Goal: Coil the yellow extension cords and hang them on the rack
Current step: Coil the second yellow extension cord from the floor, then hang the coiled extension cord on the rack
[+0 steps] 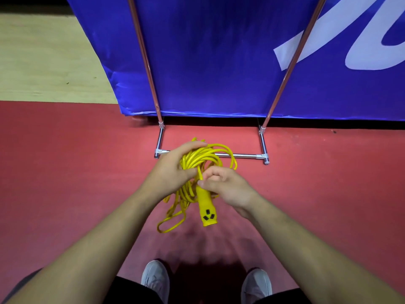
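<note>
The floor near the person is a dull red surface (65, 172); farther left it gives way to pale wood flooring (43, 62). A blue banner (208, 62) with white lettering stands at the far side, its lower edge just above the red. In front of it rises the rack (241, 155), two chrome uprights joined by a low crossbar resting on the floor. Held above that crossbar is the yellow extension cord (208, 153), bundled in loose loops, some drooping nearer. The left hand (173, 165) curls its fingers round the bundle. The right hand (223, 185) pinches the cord just above its socket end (207, 212). Two grey shoes (155, 279) stand nearest.
</note>
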Available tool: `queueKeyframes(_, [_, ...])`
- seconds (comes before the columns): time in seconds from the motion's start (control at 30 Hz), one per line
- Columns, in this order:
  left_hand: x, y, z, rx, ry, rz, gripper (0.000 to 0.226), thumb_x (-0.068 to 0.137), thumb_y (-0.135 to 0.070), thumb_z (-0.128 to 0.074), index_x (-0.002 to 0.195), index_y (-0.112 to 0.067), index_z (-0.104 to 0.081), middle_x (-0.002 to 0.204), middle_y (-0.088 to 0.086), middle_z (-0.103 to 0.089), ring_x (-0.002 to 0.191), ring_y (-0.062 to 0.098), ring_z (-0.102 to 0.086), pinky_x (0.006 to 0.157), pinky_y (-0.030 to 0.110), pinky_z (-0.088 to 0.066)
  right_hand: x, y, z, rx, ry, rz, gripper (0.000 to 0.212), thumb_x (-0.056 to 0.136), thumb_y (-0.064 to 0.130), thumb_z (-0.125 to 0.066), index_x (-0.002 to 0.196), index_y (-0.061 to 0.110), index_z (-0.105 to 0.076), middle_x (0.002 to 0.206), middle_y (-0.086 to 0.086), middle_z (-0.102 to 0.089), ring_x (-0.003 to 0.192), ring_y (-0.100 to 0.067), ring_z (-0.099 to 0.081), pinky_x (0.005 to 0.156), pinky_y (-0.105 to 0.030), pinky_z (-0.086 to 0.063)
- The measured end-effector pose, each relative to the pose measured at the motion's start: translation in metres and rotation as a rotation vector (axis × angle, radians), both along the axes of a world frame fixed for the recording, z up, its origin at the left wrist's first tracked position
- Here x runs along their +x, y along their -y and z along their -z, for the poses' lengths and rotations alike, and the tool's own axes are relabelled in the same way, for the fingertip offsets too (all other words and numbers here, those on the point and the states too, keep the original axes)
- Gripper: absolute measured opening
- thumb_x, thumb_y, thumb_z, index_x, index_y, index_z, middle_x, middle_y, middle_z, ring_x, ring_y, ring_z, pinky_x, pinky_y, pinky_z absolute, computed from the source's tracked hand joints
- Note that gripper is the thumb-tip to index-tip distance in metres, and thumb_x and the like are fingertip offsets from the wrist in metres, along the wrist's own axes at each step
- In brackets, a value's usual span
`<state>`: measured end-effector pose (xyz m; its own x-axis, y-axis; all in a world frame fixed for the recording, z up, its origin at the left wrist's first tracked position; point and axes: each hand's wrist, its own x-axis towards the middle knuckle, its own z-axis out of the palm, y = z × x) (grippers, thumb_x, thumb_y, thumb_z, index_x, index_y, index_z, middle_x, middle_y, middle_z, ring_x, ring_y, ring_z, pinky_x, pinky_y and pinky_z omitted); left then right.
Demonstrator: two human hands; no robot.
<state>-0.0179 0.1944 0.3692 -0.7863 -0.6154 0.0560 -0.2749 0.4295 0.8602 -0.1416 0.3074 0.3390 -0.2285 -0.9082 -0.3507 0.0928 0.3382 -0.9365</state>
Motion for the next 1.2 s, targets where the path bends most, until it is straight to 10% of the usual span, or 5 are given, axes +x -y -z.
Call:
queueKeyframes(0.4, [0.015,0.033,-0.004,-0.054,0.093,-0.267,0.071,0.065,-0.003,-0.069,0.118,-0.046,-0.047,0.074,-0.002,-0.06,0.053,0.017,-0.052,0.057,0.035,-0.047,-0.039,-0.025,-0.042,0.176,-0.274,-0.254,0.034,0.097,0.027,-0.055,0.068,0.01,-0.056,0.057,-0.004,-0.061,0.051,-0.015,-0.056,0.059,-0.027,-0.046])
queueKeyframes(0.63, [0.002,0.001,-0.042,-0.153,0.096,-0.017,0.047,0.062,-0.005,-0.074,0.097,-0.025,-0.051,0.069,-0.008,-0.058,0.056,0.007,-0.045,0.055,0.025,-0.04,-0.034,-0.004,-0.056,-0.229,-0.849,-0.089,0.11,0.064,0.048,-0.084,0.152,0.025,-0.022,0.158,0.006,-0.025,0.148,-0.009,-0.01,0.122,-0.035,-0.008])
queueKeyframes(0.77, [0.001,-0.006,-0.071,-0.031,-0.014,0.101,0.041,0.062,-0.004,-0.069,0.097,-0.021,-0.056,0.072,-0.002,-0.056,0.06,0.006,-0.048,0.054,0.029,-0.043,-0.04,0.003,-0.075,-0.337,-0.934,-0.015,0.062,0.065,0.043,-0.079,0.121,0.03,-0.058,0.113,0.009,-0.057,0.11,-0.014,-0.049,0.098,-0.041,-0.042])
queueKeyframes(0.97, [-0.003,-0.015,-0.114,-0.182,-0.072,0.104,0.048,0.06,-0.01,-0.068,0.104,-0.025,-0.056,0.084,0.001,-0.063,0.072,0.024,-0.059,0.066,0.039,-0.05,-0.032,-0.01,-0.124,-0.256,-0.803,0.061,0.023,0.065,0.02,-0.073,0.078,0.014,-0.055,0.061,0.002,-0.054,0.054,-0.011,-0.047,0.052,-0.031,-0.043])
queueKeyframes(1.2, [0.001,-0.022,-0.147,-0.024,-0.103,0.145,0.062,0.072,-0.006,-0.078,0.122,-0.026,-0.048,0.102,0.0,-0.067,0.087,0.007,-0.062,0.081,0.035,-0.055,-0.032,-0.027,-0.197,-0.341,-0.707,0.239,0.018,0.061,0.013,-0.072,0.067,0.021,-0.056,0.056,0.007,-0.05,0.053,-0.008,-0.044,0.051,-0.024,-0.039])
